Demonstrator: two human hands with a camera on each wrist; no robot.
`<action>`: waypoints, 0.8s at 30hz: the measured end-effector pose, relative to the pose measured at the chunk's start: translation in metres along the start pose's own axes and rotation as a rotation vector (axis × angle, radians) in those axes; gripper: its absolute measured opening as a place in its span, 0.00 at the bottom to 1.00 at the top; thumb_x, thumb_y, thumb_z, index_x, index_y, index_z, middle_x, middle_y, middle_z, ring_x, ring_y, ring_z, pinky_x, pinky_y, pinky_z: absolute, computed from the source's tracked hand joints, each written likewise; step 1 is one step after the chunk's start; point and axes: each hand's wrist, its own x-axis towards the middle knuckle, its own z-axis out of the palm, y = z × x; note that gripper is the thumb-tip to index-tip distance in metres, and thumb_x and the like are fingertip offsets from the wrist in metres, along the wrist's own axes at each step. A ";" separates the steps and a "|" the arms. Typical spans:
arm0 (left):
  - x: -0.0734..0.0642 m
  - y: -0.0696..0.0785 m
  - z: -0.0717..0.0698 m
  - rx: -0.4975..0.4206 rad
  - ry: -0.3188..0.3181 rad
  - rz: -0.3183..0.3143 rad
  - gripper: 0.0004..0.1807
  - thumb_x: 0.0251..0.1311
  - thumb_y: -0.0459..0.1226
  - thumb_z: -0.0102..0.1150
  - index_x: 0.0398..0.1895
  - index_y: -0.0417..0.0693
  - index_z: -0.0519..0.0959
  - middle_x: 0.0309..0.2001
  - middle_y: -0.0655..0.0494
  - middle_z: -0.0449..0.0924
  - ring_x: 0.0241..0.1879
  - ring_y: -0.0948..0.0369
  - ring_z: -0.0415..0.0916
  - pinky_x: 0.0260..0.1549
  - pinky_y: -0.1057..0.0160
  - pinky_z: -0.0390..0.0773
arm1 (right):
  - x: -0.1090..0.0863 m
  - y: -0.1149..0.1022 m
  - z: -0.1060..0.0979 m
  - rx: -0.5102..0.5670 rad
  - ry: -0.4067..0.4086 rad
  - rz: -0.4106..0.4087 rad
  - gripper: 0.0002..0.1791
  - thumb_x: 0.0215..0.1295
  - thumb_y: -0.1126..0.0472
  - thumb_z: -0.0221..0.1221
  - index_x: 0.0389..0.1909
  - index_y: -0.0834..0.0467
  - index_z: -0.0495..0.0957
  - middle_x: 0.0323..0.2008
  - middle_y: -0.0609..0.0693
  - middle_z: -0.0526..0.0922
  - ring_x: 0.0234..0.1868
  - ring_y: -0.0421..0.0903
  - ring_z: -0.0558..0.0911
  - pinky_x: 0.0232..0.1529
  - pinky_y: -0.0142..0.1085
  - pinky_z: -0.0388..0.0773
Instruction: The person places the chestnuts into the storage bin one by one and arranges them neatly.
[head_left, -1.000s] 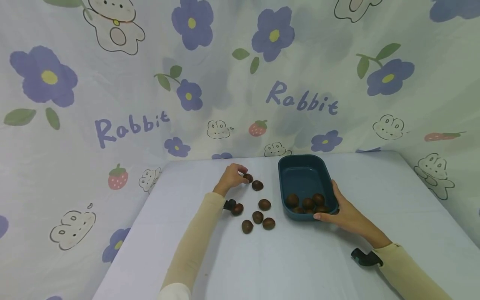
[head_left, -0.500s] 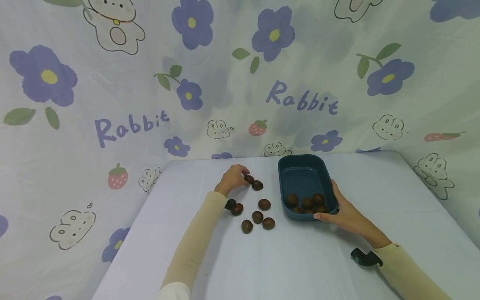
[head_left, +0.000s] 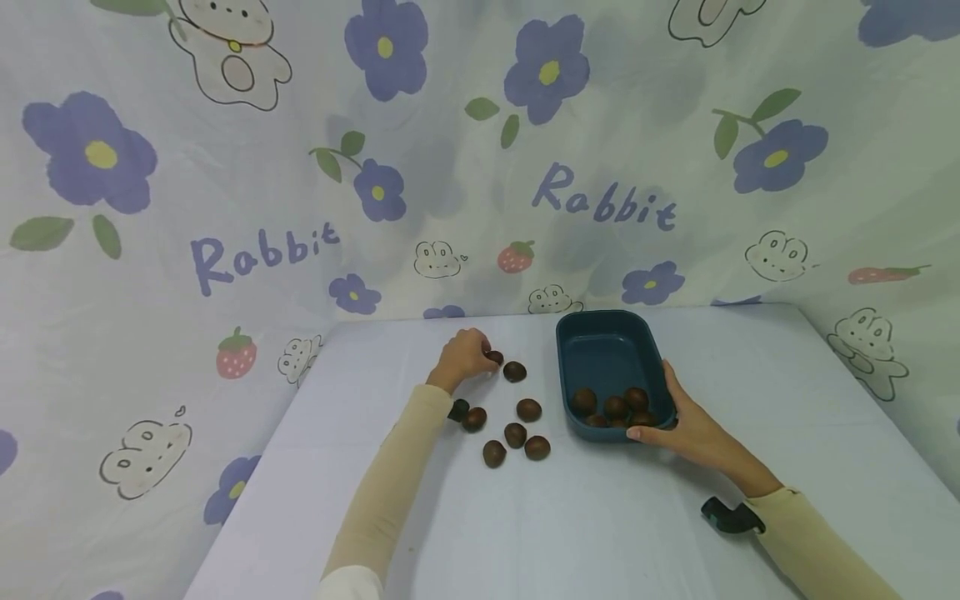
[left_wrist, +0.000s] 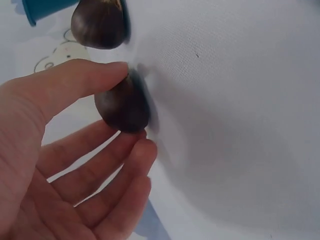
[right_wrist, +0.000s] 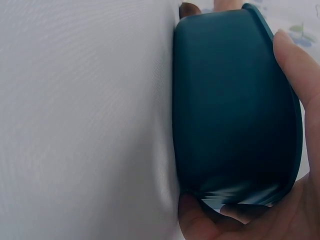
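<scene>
**One chestnut in the left hand, now apart from its neighbour**

Half a second ago I saw the two nuts touching; now a sliver of white desk shows between them. On my left wrist view the thumb lies on one side of the chestnut and fingertips on the other, a narrow pinch. Whether it has left the surface I cannot tell. For the work in hand, I judge the shift leaves one nut held singly. It sits well apart from the dark teal dish. My right hand grips that dish at its near right corner, thumb at the rim, as before. A cluster of chestnuts fills the dish's near end; five other loose chestnuts lie nearer me.
</scene>
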 end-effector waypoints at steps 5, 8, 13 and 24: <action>-0.002 -0.001 -0.003 -0.087 0.024 0.002 0.19 0.51 0.41 0.79 0.42 0.39 0.86 0.41 0.46 0.87 0.39 0.52 0.81 0.45 0.53 0.82 | 0.000 0.000 0.000 -0.006 0.006 -0.011 0.73 0.61 0.41 0.71 0.82 0.51 0.19 0.83 0.67 0.33 0.79 0.79 0.47 0.68 0.77 0.56; -0.002 -0.001 -0.006 -0.121 0.042 0.020 0.18 0.52 0.40 0.78 0.42 0.39 0.86 0.42 0.46 0.88 0.41 0.52 0.83 0.48 0.53 0.83 | 0.001 0.001 -0.001 -0.011 0.014 -0.020 0.73 0.61 0.42 0.71 0.82 0.52 0.20 0.83 0.67 0.34 0.79 0.78 0.48 0.68 0.76 0.56; -0.005 0.002 -0.013 -0.168 0.068 0.065 0.19 0.53 0.40 0.76 0.45 0.37 0.87 0.45 0.44 0.89 0.46 0.51 0.85 0.53 0.52 0.83 | 0.001 0.001 -0.001 -0.010 0.014 -0.022 0.73 0.61 0.42 0.71 0.82 0.53 0.20 0.83 0.67 0.34 0.79 0.78 0.48 0.68 0.77 0.56; -0.017 0.018 -0.020 -0.273 0.131 0.170 0.21 0.53 0.41 0.74 0.48 0.38 0.87 0.43 0.45 0.89 0.44 0.53 0.85 0.48 0.55 0.84 | 0.001 0.001 0.001 -0.014 0.014 -0.017 0.73 0.61 0.41 0.71 0.82 0.54 0.20 0.83 0.68 0.35 0.79 0.78 0.48 0.68 0.77 0.56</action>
